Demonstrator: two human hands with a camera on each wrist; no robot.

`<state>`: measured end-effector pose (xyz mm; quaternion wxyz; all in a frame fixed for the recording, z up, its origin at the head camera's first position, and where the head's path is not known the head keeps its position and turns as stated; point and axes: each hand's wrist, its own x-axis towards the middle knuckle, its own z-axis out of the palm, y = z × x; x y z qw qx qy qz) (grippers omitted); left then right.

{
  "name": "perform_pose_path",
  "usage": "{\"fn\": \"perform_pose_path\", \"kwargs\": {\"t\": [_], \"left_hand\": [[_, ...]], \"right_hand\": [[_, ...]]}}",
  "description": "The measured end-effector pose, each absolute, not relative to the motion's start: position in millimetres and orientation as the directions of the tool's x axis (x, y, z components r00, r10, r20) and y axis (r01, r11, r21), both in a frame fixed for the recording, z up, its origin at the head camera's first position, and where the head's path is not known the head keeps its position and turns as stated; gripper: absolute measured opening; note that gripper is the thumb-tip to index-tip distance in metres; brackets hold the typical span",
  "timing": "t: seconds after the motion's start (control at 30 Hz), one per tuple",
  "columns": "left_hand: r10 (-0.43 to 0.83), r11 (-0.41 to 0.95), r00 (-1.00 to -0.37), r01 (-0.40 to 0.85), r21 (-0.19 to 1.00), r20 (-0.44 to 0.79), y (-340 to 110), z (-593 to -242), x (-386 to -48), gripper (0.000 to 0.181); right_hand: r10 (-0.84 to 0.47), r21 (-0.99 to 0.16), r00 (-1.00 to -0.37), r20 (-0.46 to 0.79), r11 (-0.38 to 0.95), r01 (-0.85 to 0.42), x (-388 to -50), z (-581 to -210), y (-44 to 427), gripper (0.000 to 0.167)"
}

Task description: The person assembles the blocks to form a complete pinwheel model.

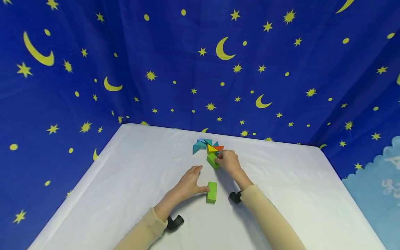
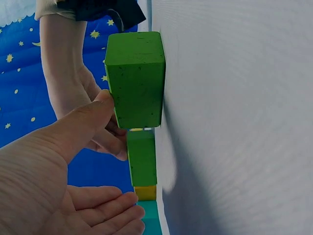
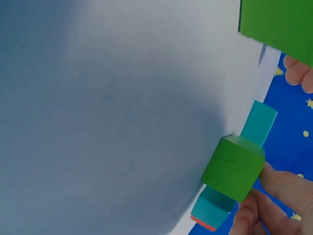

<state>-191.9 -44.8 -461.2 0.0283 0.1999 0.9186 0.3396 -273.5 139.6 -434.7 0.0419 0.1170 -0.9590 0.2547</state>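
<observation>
My right hand (image 1: 229, 162) pinches a green block (image 1: 213, 160) beside a fan of coloured blocks; the right wrist view shows thumb and fingers at one side of that block (image 3: 234, 169). Touching it in the head view is a yellow triangular block (image 1: 211, 149), with an orange one (image 1: 219, 148) next to that. Nearer lies a second green block (image 1: 211, 192), upright-looking in the left wrist view (image 2: 135, 81). The left hand (image 1: 189, 184) rests its thumb against this block's left side, its other fingers extended forward and apart from it.
Teal and blue triangular blocks (image 1: 199, 146) form the left of the fan near the table's back edge. A white cloth covers the table (image 1: 140, 180). Behind hangs a blue curtain (image 1: 187, 62) with yellow moons and stars. Black straps (image 1: 175, 223) sit at both wrists.
</observation>
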Motion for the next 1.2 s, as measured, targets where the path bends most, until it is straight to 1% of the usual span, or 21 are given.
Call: {"fn": "perform_pose_path", "kwargs": {"t": [0.23,0.4,0.47,0.57,0.7,0.9,1.03,1.2], "left_hand": [[0.379,0.701,-0.923,0.33,0.632,0.061,-43.9,-460.1,-192.9,0.092],[0.373,0.707,-0.927,0.317,0.633,0.047,-44.2,-460.1,-193.6,0.092],[0.377,0.706,-0.925,0.319,0.633,0.047,-44.4,-460.0,-193.6,0.092],[0.382,0.702,-0.923,0.322,0.635,0.046,-44.7,-459.8,-193.4,0.093],[0.386,0.697,-0.922,0.32,0.642,0.041,-44.5,-459.6,-193.3,0.093],[0.386,0.693,-0.922,0.317,0.647,0.038,-44.0,-458.6,-193.0,0.093],[0.38,0.697,-0.924,0.31,0.647,0.034,-43.9,-458.7,-193.2,0.093],[0.381,0.694,-0.924,0.309,0.65,0.033,-44.4,-459.4,-193.9,0.093]], "right_hand": [[-0.159,-0.464,-0.979,0.129,0.863,-0.201,-266.9,-433.9,138.6,0.019],[-0.132,-0.507,-0.988,0.085,0.848,-0.157,-266.1,-434.1,139.4,0.022],[-0.128,-0.53,-0.988,0.088,0.833,-0.156,-267.8,-435.5,141.9,0.023],[-0.161,-0.589,-0.98,0.121,0.783,-0.201,-273.0,-439.2,146.9,0.024],[-0.244,-0.633,-0.951,0.189,0.71,-0.308,-281.5,-444.8,152.4,0.024],[-0.332,-0.566,-0.907,0.261,0.708,-0.422,-286.4,-449.2,153.6,0.019],[-0.346,-0.542,-0.903,0.254,0.722,-0.429,-285.4,-449.0,151.7,0.017],[-0.314,-0.557,-0.924,0.218,0.738,-0.382,-283.1,-446.7,149.0,0.016]]}}
